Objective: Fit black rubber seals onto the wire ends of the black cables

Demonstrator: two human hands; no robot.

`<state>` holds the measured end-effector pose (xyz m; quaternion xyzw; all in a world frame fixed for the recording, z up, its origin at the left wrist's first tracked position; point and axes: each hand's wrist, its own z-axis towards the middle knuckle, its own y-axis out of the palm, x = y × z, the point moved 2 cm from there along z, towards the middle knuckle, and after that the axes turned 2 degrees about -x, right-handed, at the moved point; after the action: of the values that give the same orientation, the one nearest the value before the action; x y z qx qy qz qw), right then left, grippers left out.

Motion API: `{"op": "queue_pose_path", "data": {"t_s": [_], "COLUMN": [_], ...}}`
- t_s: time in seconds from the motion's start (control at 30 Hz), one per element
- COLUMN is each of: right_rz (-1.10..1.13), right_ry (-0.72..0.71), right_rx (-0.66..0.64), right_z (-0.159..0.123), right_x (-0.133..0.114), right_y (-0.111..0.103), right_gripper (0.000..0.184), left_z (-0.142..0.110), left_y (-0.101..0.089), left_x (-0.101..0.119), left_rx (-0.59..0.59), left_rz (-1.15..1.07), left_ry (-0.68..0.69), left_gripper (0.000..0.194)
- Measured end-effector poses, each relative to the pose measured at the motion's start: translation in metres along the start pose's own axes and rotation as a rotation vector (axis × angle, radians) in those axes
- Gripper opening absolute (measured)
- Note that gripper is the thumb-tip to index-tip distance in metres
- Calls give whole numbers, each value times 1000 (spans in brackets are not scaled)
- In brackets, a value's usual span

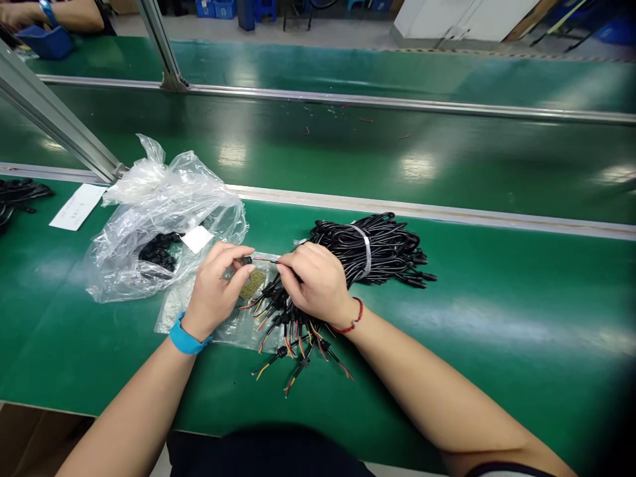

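Between thumb and index finger, my left hand [217,286] pinches a small black plastic part [247,260]. My right hand [318,281] is closed on the end of a black cable [273,261], whose thin coloured wires reach to the black part. Whether the wires enter the part is too small to tell. Under and beside my right hand lies a bundle of black cables [392,242] tied with a pale band. Its stripped ends [293,338] fan out toward me with red and yellow wires. Beneath my hands is a flat clear bag [228,331] with small brass-coloured pieces [253,283].
A large clear plastic bag [169,192] holding black parts [161,252] lies to the left. Beyond it are a white paper [78,207] and more black cables [20,195]. A metal post [59,112] rises at left. Another person's arm [74,16] is near a blue bin [47,43].
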<state>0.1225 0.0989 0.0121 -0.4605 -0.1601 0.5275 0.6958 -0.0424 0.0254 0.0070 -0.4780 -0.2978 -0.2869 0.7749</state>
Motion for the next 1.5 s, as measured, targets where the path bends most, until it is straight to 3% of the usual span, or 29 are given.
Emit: {"op": "queue_pose_path", "data": {"t_s": [0.5,1.0,1.5], "right_rz": [-64,-39,-50], "right_ry": [-129,-93,-57], "right_rx": [-112,51,77], "right_z": [-4,-3,-4], "right_x": [2,1,0], "right_y": [4,3,3], "right_gripper": [27,21,19], "left_z": [2,3,3], "left_y": [0,0,-1], "left_x": [0,-4,-1], "left_rx": [-48,-137,-153], "left_rz": [87,40,-9], "left_ry": [64,64,51], "left_gripper": [19,19,19]}}
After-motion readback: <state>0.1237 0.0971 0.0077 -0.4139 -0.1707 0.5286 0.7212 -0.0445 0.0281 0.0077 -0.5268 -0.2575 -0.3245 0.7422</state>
